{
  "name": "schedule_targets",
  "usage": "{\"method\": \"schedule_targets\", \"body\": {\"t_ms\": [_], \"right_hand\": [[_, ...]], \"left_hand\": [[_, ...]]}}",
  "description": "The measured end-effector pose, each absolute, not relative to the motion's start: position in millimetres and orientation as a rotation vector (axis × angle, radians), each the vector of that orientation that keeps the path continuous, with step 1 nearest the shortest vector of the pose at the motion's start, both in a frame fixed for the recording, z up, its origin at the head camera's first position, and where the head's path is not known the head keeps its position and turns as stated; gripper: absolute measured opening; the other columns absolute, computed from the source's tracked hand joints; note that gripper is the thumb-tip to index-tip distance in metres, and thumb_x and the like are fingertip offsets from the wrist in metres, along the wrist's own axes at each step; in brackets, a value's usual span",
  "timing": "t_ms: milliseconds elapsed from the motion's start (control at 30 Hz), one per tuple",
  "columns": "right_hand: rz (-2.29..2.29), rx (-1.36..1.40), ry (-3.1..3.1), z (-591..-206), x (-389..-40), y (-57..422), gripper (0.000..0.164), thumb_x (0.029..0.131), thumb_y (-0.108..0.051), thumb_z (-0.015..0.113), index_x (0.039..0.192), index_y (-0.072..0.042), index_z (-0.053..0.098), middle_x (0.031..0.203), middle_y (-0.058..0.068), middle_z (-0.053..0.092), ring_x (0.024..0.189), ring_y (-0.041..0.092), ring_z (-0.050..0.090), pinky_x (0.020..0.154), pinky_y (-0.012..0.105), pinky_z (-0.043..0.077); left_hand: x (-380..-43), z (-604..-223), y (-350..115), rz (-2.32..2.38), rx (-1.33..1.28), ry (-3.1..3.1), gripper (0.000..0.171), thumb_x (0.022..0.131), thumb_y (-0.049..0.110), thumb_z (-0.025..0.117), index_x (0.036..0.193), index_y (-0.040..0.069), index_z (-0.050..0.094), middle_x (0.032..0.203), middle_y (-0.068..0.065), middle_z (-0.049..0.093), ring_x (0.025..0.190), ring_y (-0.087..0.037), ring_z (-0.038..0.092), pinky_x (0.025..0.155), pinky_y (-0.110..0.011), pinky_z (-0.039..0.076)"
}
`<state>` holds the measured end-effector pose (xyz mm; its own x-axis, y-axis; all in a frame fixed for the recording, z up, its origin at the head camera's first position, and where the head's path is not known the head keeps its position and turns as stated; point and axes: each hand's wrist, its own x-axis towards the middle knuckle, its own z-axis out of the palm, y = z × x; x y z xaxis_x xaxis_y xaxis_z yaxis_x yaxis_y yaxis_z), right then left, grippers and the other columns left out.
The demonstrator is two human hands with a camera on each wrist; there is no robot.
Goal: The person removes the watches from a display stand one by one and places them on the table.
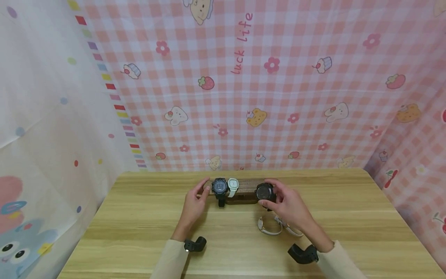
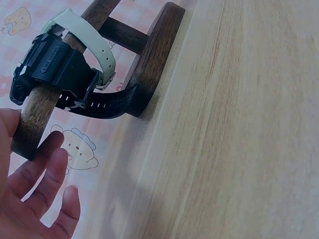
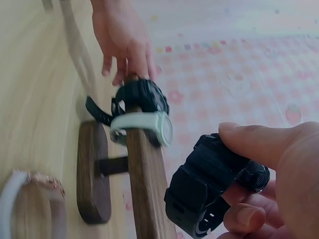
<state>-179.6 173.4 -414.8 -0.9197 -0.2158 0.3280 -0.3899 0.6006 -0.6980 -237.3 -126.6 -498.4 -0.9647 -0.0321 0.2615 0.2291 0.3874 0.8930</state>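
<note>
My left hand (image 1: 193,205) pinches the left end of the bar of a dark wooden watch stand (image 1: 248,186). Around the bar near that hand sits a black digital watch (image 1: 220,186), its strap hanging down. Beside it, to the right, a mint-green watch (image 1: 233,184) is also looped on the bar. My right hand (image 1: 292,207) grips another black watch (image 3: 199,174) between thumb and fingers, near the bar's right end. In the right wrist view this watch is beside the bar, its strap bent into a loop; the bar's near end is out of frame.
Two light-strapped watches lie on the wooden table (image 1: 139,232) in front of the stand: one watch (image 1: 271,233) with a gold-coloured case, the other strap (image 1: 292,231) partly below my right hand. A pink checked cloth (image 1: 223,97) hangs behind the table.
</note>
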Motion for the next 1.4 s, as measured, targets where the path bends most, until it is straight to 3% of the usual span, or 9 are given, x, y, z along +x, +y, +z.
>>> {"method": "schedule_targets", "body": {"t_ms": [367, 633, 967, 1300, 1400], "right_hand": [[1.277, 0.554, -2.711, -430.7, -170.6, 138.6, 0.059, 0.079, -0.016, 0.084, 0.130, -0.002, 0.060, 0.086, 0.002, 0.063, 0.058, 0.006, 0.048, 0.052, 0.022, 0.043], [1.241, 0.564, -2.740, -448.4, -165.0, 119.0, 0.060, 0.076, -0.018, 0.087, 0.128, -0.002, 0.063, 0.087, 0.001, 0.062, 0.058, 0.003, 0.046, 0.051, 0.021, 0.041], [1.223, 0.593, -2.745, -458.9, -165.0, 113.4, 0.059, 0.077, -0.022, 0.086, 0.127, -0.003, 0.063, 0.086, 0.002, 0.064, 0.056, 0.003, 0.045, 0.051, 0.021, 0.041], [1.108, 0.626, -2.792, -464.6, -164.0, 112.9, 0.062, 0.078, -0.027, 0.085, 0.129, -0.001, 0.062, 0.089, 0.006, 0.068, 0.048, 0.001, 0.035, 0.048, 0.021, 0.037], [1.058, 0.614, -2.817, -465.7, -164.0, 112.1, 0.062, 0.079, -0.030, 0.084, 0.130, -0.003, 0.062, 0.091, 0.007, 0.069, 0.051, 0.002, 0.039, 0.052, 0.022, 0.041]], "left_hand": [[-237.3, -500.0, -127.4, -1.613, -0.174, -2.411, 0.036, 0.101, 0.020, 0.059, 0.136, 0.017, 0.061, 0.089, -0.013, 0.069, 0.083, -0.017, 0.061, 0.075, -0.030, 0.050], [-237.8, -502.0, -127.0, -1.608, -0.166, -2.421, 0.035, 0.101, 0.021, 0.059, 0.136, 0.020, 0.062, 0.086, -0.008, 0.067, 0.083, -0.014, 0.059, 0.076, -0.031, 0.049], [-237.1, -501.4, -128.4, -1.594, -0.195, -2.418, 0.035, 0.102, 0.023, 0.058, 0.136, 0.019, 0.062, 0.086, -0.014, 0.067, 0.081, -0.016, 0.059, 0.074, -0.029, 0.049], [-236.5, -499.8, -127.9, -1.614, -0.197, -2.410, 0.035, 0.101, 0.022, 0.058, 0.136, 0.019, 0.062, 0.088, -0.017, 0.067, 0.081, -0.020, 0.060, 0.075, -0.028, 0.049], [-236.7, -498.8, -127.7, -1.620, -0.195, -2.408, 0.035, 0.101, 0.022, 0.058, 0.136, 0.020, 0.062, 0.088, -0.018, 0.067, 0.081, -0.020, 0.060, 0.074, -0.027, 0.049]]}}
